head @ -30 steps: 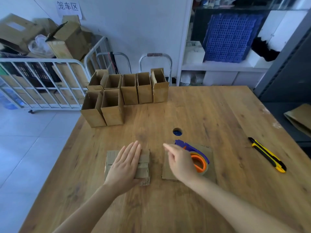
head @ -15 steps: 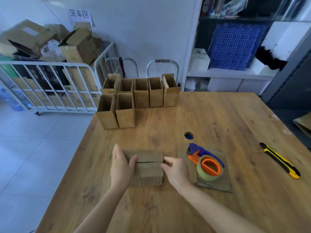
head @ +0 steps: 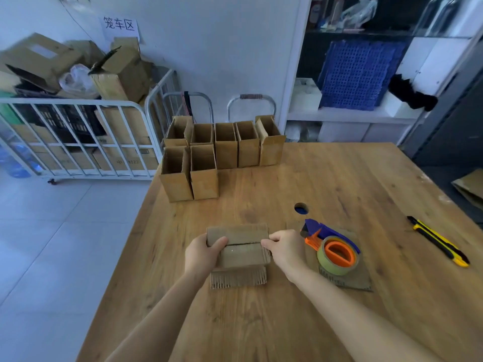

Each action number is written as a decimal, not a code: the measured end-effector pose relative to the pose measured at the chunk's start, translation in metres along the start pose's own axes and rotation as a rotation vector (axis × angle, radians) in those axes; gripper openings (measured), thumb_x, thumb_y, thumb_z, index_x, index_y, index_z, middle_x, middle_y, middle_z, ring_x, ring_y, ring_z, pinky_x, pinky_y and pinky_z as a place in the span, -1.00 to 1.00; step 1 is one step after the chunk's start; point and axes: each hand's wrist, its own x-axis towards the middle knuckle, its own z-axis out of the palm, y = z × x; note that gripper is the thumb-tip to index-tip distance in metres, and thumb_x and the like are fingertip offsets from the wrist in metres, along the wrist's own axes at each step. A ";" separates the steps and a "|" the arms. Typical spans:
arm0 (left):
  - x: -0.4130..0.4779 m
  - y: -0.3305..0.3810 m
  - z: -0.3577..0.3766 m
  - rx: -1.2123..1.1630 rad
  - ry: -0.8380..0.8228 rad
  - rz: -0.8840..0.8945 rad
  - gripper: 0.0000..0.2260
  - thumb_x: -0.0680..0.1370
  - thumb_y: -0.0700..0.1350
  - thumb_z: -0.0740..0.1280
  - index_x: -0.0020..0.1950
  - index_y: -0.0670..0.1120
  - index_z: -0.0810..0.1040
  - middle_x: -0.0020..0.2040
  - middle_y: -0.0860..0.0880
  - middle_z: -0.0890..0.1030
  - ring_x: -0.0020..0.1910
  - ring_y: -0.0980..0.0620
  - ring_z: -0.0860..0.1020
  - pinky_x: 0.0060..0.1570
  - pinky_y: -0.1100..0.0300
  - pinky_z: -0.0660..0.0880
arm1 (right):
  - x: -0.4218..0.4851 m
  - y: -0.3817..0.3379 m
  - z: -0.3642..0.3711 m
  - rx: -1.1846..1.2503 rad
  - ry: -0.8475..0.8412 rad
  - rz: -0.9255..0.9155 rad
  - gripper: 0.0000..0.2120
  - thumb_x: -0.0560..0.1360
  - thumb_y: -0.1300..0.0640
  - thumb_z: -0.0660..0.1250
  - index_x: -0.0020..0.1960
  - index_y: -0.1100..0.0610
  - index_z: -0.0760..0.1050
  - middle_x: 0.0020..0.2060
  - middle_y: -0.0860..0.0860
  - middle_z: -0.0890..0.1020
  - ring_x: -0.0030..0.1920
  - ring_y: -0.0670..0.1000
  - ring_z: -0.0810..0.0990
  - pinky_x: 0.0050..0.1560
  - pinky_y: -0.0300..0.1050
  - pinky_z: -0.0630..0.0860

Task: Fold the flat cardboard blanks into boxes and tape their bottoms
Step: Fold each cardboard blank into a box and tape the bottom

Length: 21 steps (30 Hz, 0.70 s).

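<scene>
Left hand (head: 202, 253) grips the flat corrugated blank (head: 241, 248) at nine o'clock, right hand (head: 285, 248) pinches its three o'clock edge; round tape dispenser (head: 337, 253) sits just beyond.

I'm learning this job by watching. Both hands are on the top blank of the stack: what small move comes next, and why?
Probably lift the top blank off the stack and push its ends together to open it. The left hand grips its left end, the right hand pinches its right end, it is flat, and the tape dispenser lies beside it, untouched.
</scene>
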 end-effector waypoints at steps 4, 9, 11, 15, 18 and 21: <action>-0.011 0.007 -0.009 -0.110 -0.049 0.058 -0.72 0.49 0.17 0.36 0.00 -0.03 0.58 -0.09 0.04 0.65 -0.10 0.06 0.61 -0.15 0.14 0.58 | -0.001 -0.003 -0.016 0.414 -0.025 0.296 -0.51 0.54 -0.15 0.24 -0.03 0.32 0.52 -0.13 0.23 0.65 -0.11 0.18 0.64 -0.08 0.10 0.63; -0.019 0.029 -0.004 -0.178 0.010 0.090 -0.51 0.56 0.21 0.21 0.38 -0.05 0.39 0.20 0.01 0.52 0.10 0.09 0.50 0.03 0.17 0.43 | 0.000 -0.013 -0.033 0.498 -0.056 0.463 -0.77 0.58 -0.04 0.20 -0.05 0.14 0.41 -0.01 0.10 0.53 0.08 0.16 0.52 0.23 0.18 0.47; -0.022 0.030 -0.004 -0.124 0.041 0.152 -0.51 0.55 0.12 0.29 0.42 -0.06 0.34 0.23 -0.01 0.49 0.07 0.14 0.49 -0.04 0.24 0.44 | -0.002 -0.013 -0.037 0.493 -0.089 0.421 -0.85 0.54 0.10 0.26 -0.04 0.21 0.45 0.02 0.17 0.55 0.06 0.16 0.53 0.19 0.19 0.51; -0.022 0.021 -0.007 -0.029 0.023 0.230 -0.30 0.46 -0.16 0.43 0.52 -0.01 0.15 0.27 0.04 0.34 0.13 0.17 0.43 0.05 0.26 0.44 | -0.003 -0.006 -0.038 0.446 -0.159 0.337 -0.53 0.40 0.32 0.35 0.31 0.25 0.42 0.09 0.22 0.55 0.08 0.16 0.55 0.15 0.11 0.54; -0.024 0.013 -0.003 0.084 0.047 0.241 -0.19 0.44 -0.28 0.42 0.56 -0.02 0.04 0.25 0.03 0.27 0.17 0.16 0.37 0.04 0.32 0.38 | -0.008 0.001 -0.030 0.296 -0.190 0.248 -0.53 0.37 0.39 0.34 0.22 0.08 0.41 0.00 -0.01 0.57 -0.01 0.01 0.56 -0.07 -0.08 0.57; -0.030 -0.003 0.006 0.240 -0.001 0.240 -0.27 0.45 -0.27 0.35 0.53 0.01 0.09 0.20 0.03 0.28 0.08 0.14 0.37 -0.02 0.34 0.36 | -0.015 0.013 -0.021 0.076 -0.177 0.123 -0.62 0.41 0.35 0.37 0.10 0.03 0.35 0.00 -0.04 0.52 -0.03 -0.02 0.51 -0.18 -0.20 0.47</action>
